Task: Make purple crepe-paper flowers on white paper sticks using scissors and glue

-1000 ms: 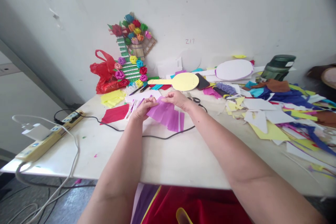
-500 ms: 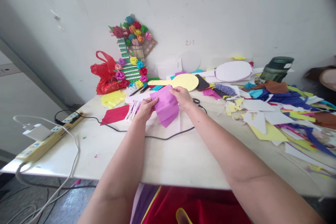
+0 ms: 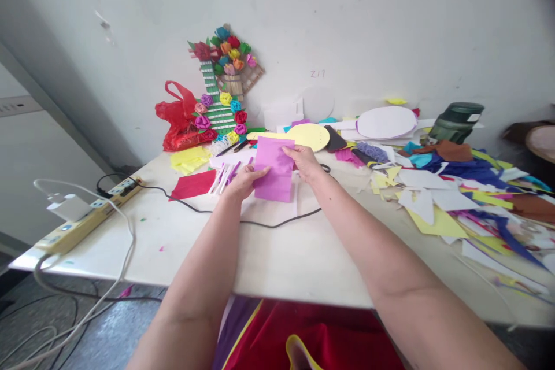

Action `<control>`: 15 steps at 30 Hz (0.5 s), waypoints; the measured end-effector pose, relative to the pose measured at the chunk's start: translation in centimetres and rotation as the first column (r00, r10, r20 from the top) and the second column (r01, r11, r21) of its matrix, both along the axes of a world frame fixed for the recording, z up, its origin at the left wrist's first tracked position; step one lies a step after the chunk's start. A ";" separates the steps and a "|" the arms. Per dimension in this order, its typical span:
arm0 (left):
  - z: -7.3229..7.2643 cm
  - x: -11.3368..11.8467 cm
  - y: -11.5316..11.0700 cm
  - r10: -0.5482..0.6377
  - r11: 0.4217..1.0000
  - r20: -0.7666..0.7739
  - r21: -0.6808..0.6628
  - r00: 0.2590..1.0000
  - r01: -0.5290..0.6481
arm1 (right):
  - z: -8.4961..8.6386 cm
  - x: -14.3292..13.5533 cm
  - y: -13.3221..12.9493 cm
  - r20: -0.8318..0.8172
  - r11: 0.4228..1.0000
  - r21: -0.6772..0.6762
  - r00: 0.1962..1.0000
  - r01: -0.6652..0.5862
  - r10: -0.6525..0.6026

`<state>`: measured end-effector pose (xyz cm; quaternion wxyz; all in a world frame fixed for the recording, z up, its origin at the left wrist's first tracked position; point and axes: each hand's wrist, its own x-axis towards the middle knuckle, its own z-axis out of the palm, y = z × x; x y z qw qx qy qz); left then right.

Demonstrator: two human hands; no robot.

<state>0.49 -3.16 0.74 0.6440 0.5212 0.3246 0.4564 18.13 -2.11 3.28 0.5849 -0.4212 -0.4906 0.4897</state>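
A creased sheet of purple crepe paper (image 3: 273, 182) is held up between both hands above the table. My left hand (image 3: 243, 182) pinches its left edge, thumb in front. On the upper right side, my right hand (image 3: 303, 161) grips the sheet with its thumb and fingertips. Just left of the left hand lie several white and purple rolled sticks (image 3: 222, 178) and a red paper piece (image 3: 193, 184). Behind the sheet is a yellow paddle-shaped cutout (image 3: 310, 136). Scissors (image 3: 325, 169) are partly hidden by my right wrist.
A black cable (image 3: 277, 225) crosses the table in front of me. On the left sits a power strip (image 3: 82, 225) with a white charger (image 3: 68, 207). Paper scraps (image 3: 442, 185) pile up at right, near a green bottle (image 3: 455, 121). Paper-flower crafts (image 3: 221, 118) lean against the wall.
The purple sheet has turned from a slant to nearly upright. My left hand has shifted slightly lower on its edge, and the camera view has moved a little.
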 end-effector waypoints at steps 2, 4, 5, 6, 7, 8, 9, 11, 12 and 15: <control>-0.1 0.2 -0.1 -0.028 0.999 -0.030 -0.025 0.999 0.027 | 0.1 0.1 -0.1 -0.029 0.999 0.015 0.999 0.033 -0.033; -0.2 0.2 -0.1 -0.029 0.999 -0.041 -0.045 0.999 0.027 | 0.1 0.1 -0.1 -0.063 0.998 0.025 0.997 0.053 -0.051; -0.1 0.3 -0.2 -0.023 0.998 -0.053 -0.058 0.998 0.020 | 0.1 0.1 -0.1 -0.075 0.998 0.021 0.995 0.060 -0.058; 0.0 0.2 -0.3 -0.014 0.997 -0.076 -0.072 0.997 0.009 | 0.0 0.1 -0.1 -0.081 0.998 0.011 0.995 0.066 -0.065; 0.2 0.2 -0.4 -0.007 0.997 -0.110 -0.083 0.994 -0.002 | 0.0 0.1 -0.1 -0.080 0.998 0.000 0.994 0.070 -0.070; 0.4 0.2 -0.6 0.000 0.996 -0.158 -0.091 0.988 -0.015 | -0.1 0.1 0.0 -0.075 0.997 -0.010 0.994 0.074 -0.075; 0.6 0.2 -0.7 0.012 0.996 -0.213 -0.086 0.977 -0.031 | -0.3 0.0 0.1 -0.069 0.997 -0.017 0.995 0.078 -0.079; 0.9 0.2 -1.0 -0.010 0.997 -0.287 -0.072 0.958 -0.011 | -0.6 0.0 0.2 -0.065 0.997 -0.009 0.995 0.075 -0.076; 1.0 0.2 -1.1 -0.023 0.997 -0.315 -0.071 0.949 0.000 | -0.7 0.0 0.3 -0.070 0.998 0.009 0.995 0.067 -0.066; 0.7 0.2 -0.8 -0.004 0.999 -0.333 -0.031 0.943 -0.006 | -0.9 0.3 0.2 -0.065 0.996 0.085 0.998 -0.010 0.015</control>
